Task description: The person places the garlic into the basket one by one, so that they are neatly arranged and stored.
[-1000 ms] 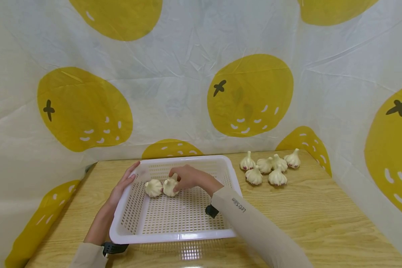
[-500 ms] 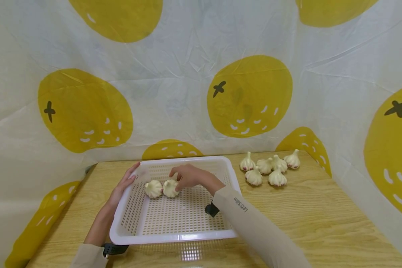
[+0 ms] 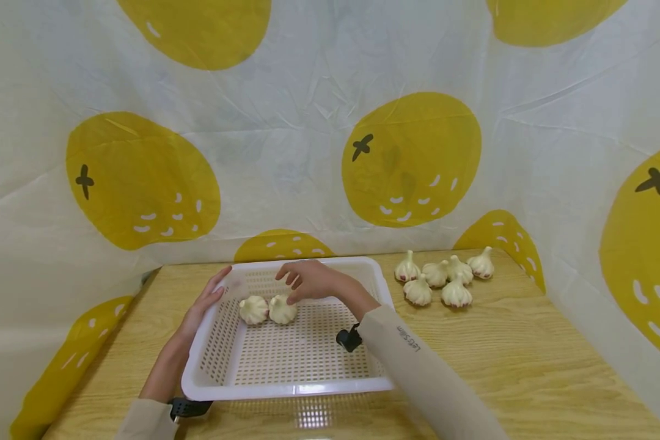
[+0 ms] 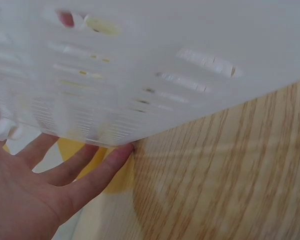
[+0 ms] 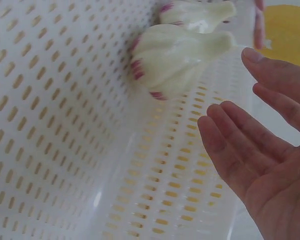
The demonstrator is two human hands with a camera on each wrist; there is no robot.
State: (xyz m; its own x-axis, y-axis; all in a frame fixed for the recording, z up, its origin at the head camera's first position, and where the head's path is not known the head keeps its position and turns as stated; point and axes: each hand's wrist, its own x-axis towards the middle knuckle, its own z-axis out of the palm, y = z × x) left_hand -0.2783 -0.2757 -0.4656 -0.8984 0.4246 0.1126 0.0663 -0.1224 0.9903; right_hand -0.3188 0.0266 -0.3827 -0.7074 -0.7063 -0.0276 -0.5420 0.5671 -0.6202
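Note:
A white perforated basket (image 3: 286,389) holds two garlic bulbs side by side near its left back part, one (image 3: 253,310) left of the other (image 3: 282,310). The left hand (image 3: 199,310) rests on the basket's left side; in the left wrist view its straight fingers (image 4: 97,175) touch the outer wall (image 4: 155,30). Above the right-hand bulb hovers the right hand (image 3: 313,281), empty, its fingers loosely bent. In the right wrist view a gap separates this hand (image 5: 270,150) from the nearer bulb (image 5: 175,60).
Several more garlic bulbs (image 3: 456,292) stand grouped on the wooden table (image 3: 500,354), right of the basket at the back. A white curtain (image 3: 286,171) with yellow fruit prints hangs behind the table and at both sides.
The right hand has let go of the right-hand bulb and risen slightly up and away from it. The left hand and both bulbs in the basket have kept their places.

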